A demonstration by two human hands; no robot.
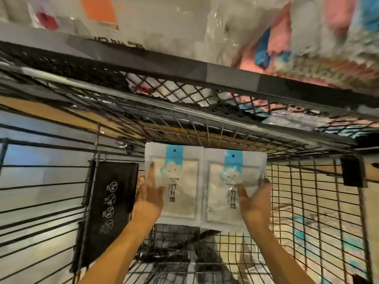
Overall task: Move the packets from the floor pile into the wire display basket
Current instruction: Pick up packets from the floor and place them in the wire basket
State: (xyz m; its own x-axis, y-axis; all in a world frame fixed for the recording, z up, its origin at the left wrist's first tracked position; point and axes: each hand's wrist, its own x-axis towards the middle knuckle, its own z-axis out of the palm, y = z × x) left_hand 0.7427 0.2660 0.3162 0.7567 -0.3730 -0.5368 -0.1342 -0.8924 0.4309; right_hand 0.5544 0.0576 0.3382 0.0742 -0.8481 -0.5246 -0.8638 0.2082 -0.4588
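White plastic packets, two side by side with edges touching, stand upright inside the wire basket (307, 201). The left packet (176, 181) and right packet (233, 181) each carry a blue header strip, a pale cloud figure and black characters. Their top edges sit just under the basket's upper rim.

The left hand (147, 193) lies against the left packet's outer edge, fingers straight and extended upward over the packet face. The right hand (256, 199) holds the right packet's outer edge, thumb on the front face; the fingers go behind the packet, and their curl cannot be determined.

A black sign (110, 203) with white round symbols hangs on the wire grid left of the packets. Above the basket runs a mesh shelf (184, 87) loaded with clear-wrapped goods (287, 42), blurred, in pink, blue and white.
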